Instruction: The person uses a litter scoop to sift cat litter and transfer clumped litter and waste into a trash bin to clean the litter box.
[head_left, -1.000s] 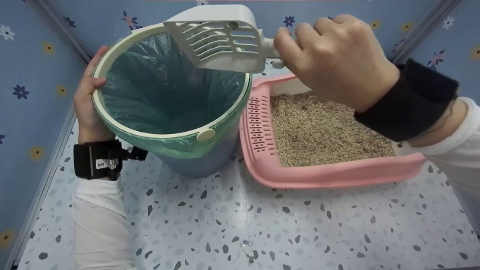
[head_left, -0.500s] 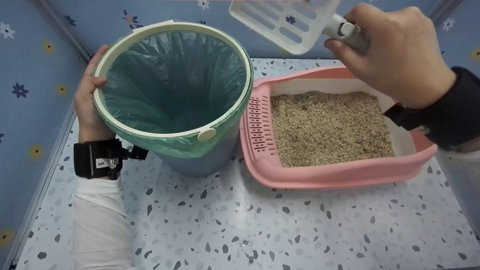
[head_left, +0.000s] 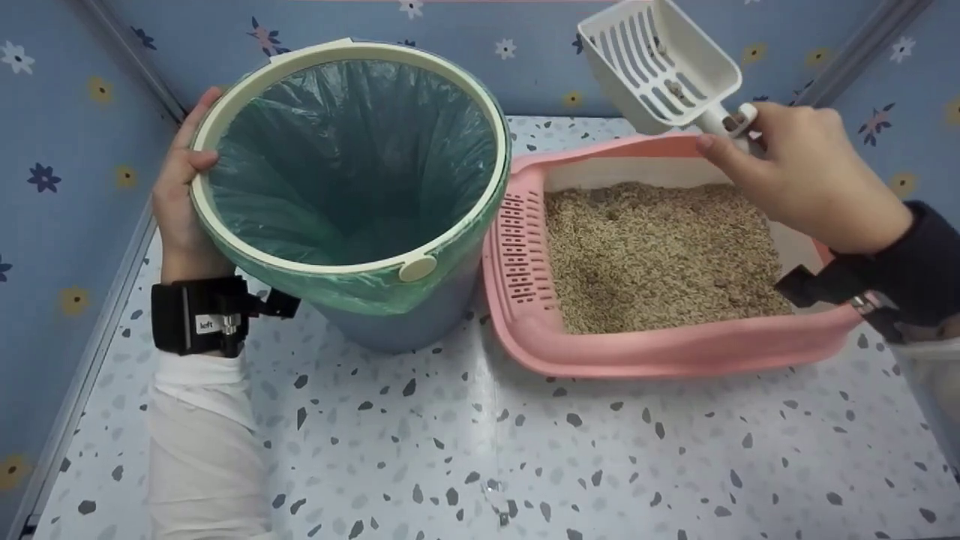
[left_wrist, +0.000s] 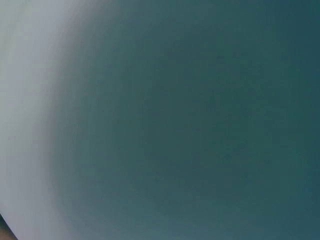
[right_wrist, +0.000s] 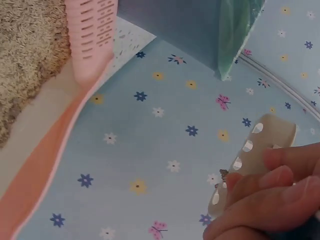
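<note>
Since the earlier frame, right hand (head_left: pixel 806 180), gripping scoop (head_left: pixel 660 67), descended toward litter tray (head_left: pixel 675 352); left hand (head_left: pixel 184 195) clasped bin (head_left: pixel 345 157). Tilted scoop risked spilling residue.

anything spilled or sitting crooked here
No spill shows on the floor. The bin leans toward the camera rather than standing upright, the left hand gripping its rim. A few litter grains cling inside the scoop held by the right hand above the litter box.
</note>
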